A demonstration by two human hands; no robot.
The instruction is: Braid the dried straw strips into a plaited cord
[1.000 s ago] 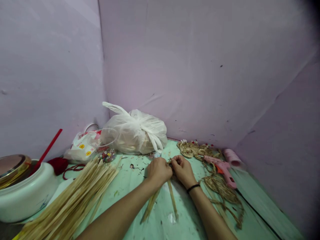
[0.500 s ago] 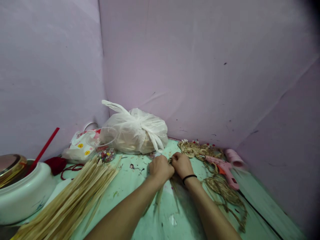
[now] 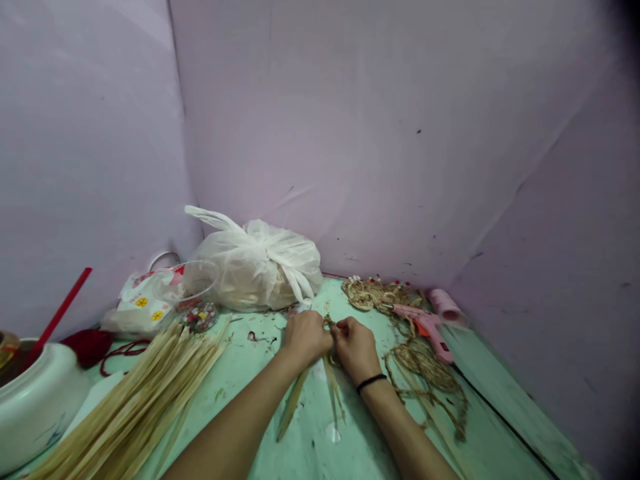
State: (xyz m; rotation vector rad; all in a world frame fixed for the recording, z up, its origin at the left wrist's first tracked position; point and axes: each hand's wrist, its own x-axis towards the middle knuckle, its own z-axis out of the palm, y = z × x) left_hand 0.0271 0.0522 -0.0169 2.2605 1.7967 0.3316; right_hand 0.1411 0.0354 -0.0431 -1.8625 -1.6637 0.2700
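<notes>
My left hand point(image 3: 307, 337) is closed, knuckles up, over dried leaf strips point(image 3: 292, 405) whose loose ends trail toward me on the table. Right beside it, my right hand point(image 3: 356, 348) pinches the same fibre work, thumb against fingers. A small twisted bit of fibre cord point(image 3: 328, 320) shows between the two hands. My fingers hide most of the work. To the left lies a thick bundle of long dried leaf strips point(image 3: 135, 400). Coiled fibre cord point(image 3: 425, 365) rests to the right of my right hand.
A pink glue gun point(image 3: 425, 327) with a black cable lies right, near a pink thread spool point(image 3: 446, 308). Behind stands a knotted white plastic bag point(image 3: 260, 267). Left are a clear cup of beads point(image 3: 199, 316), red yarn point(image 3: 89, 347) and a white pot point(image 3: 43, 407).
The view has turned slightly right, so things sit farther left. My right hand has rotated a little, and the strip ends below my hands have shifted and spread.
</notes>
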